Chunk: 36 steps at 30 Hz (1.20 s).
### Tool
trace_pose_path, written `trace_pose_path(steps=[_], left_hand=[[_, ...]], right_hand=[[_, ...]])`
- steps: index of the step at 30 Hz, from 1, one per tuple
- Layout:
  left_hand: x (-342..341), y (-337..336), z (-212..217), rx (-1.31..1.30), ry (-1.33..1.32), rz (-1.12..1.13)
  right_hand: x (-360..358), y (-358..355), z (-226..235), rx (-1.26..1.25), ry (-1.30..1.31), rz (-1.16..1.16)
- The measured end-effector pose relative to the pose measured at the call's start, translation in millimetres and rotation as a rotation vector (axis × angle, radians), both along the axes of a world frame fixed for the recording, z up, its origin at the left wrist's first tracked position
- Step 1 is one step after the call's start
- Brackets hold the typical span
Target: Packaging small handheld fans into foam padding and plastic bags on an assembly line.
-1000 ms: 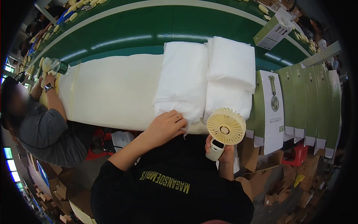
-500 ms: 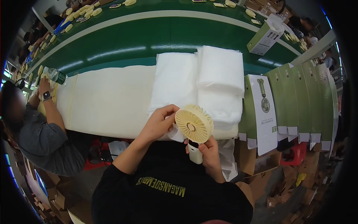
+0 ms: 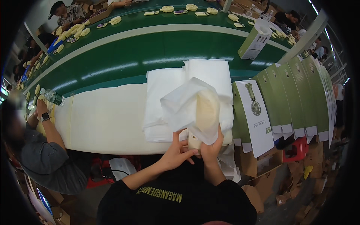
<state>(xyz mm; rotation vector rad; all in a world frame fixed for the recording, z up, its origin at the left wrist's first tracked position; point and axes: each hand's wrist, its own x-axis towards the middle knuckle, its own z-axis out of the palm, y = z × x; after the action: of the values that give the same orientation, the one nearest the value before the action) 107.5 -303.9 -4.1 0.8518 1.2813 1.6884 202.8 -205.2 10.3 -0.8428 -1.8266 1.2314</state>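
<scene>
A cream handheld fan (image 3: 194, 142) is held in front of my body, its round head inside a thin white translucent bag (image 3: 180, 99). The head shows through as a pale yellow shape, while part of the handle sticks out below. My left hand (image 3: 175, 153) grips that handle from the left, thumb across its lower end. From the right, my right hand (image 3: 212, 148) is closed around the handle and the bag's lower edge; some of its fingers are hidden behind. Just beyond lie stacks of flat white bags (image 3: 161, 90) on the pale padded table (image 3: 108, 116).
Green and white boxes (image 3: 257, 116) stand in a row on the right. A green conveyor (image 3: 150, 45) runs across the back, with several fans along its far side. At left, a co-worker's arm (image 3: 54, 129) reaches beside a plastic bottle (image 3: 52, 96). Another box (image 3: 255, 39) stands at back right.
The fan's head was bare and facing up; now the white bag covers it. My left hand has moved from the head's left side down to the handle. The view has shifted slightly.
</scene>
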Motion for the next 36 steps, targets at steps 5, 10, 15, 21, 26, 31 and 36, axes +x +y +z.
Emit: trace_pose_path(steps=[5, 10, 15, 21, 26, 31, 36], left_hand=[[-39, -4, 2, -0.065, -0.229, -0.021], [-36, -10, 27, -0.016, 0.291, -0.236], [-8, 92, 70, 0.783, 0.456, -0.583], [53, 198, 48, 0.858, 1.473, -0.179], [46, 219, 36, 0.896, 1.531, -0.239], [2, 178, 115, 0.736, 1.212, -0.287], [-41, 175, 131, 0.676, 0.965, -0.267]], right_hand=[[22, -14, -14, 0.861, -0.409, 0.113], [53, -7, 7, 0.856, -0.085, 0.071], [81, 7, 34, 0.694, 0.392, 0.024], [89, 6, 39, 0.189, 0.751, -0.038], [138, 31, 70, -0.044, 1.023, 0.114], [190, 54, 121, 0.274, 1.5, 0.035], [100, 89, 170, 1.171, 1.191, -0.617]])
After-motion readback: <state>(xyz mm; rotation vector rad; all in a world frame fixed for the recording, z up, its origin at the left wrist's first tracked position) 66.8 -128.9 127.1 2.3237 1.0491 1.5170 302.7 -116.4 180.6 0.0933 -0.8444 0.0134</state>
